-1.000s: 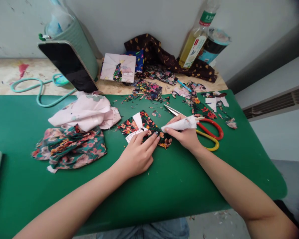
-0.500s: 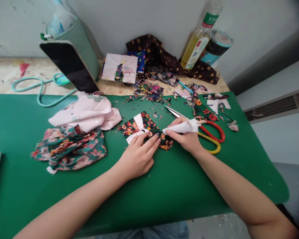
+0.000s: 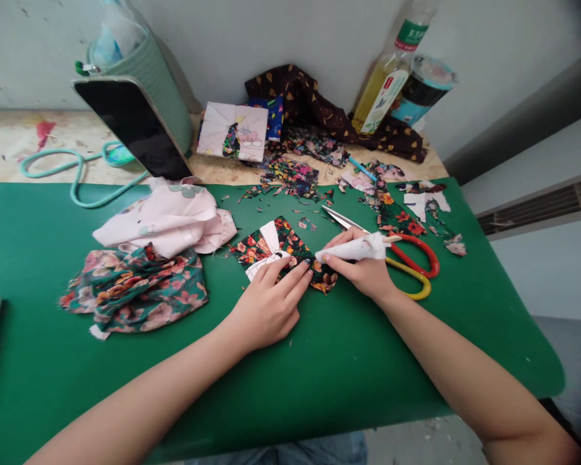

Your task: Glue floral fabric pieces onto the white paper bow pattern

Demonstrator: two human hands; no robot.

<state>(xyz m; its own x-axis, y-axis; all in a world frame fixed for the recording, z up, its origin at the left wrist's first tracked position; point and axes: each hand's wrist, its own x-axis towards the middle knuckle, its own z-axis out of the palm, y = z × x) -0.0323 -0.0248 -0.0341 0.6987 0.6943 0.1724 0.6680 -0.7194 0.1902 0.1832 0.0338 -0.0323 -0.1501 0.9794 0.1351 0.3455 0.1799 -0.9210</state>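
Note:
My left hand (image 3: 271,300) lies with its fingers stretched out flat on a floral patchwork piece (image 3: 295,239), which has white wedges and a drawn outline. My right hand (image 3: 363,271) is closed around a white cone-shaped applicator (image 3: 353,249), its narrow tip pointing left at the right part of the patchwork. A thin wooden stick seems to come out of its wide end. Partly behind the right hand lie scissors (image 3: 428,261) with one red and one yellow handle, blades pointing up and left. Part of the patchwork is hidden under my left fingers.
Pink cloth (image 3: 169,216) and green floral cloth (image 3: 145,290) lie crumpled on the left. A phone (image 3: 135,126) leans on a green holder (image 3: 167,84). Behind are fabric scraps (image 3: 290,177), a finished-looking square (image 3: 232,131), dark cloth (image 3: 295,97), an oil bottle (image 3: 385,84) and a cup (image 3: 423,90).
Both hands, the patchwork and the white applicator keep practically the same places. Only the camera view has shifted very slightly.

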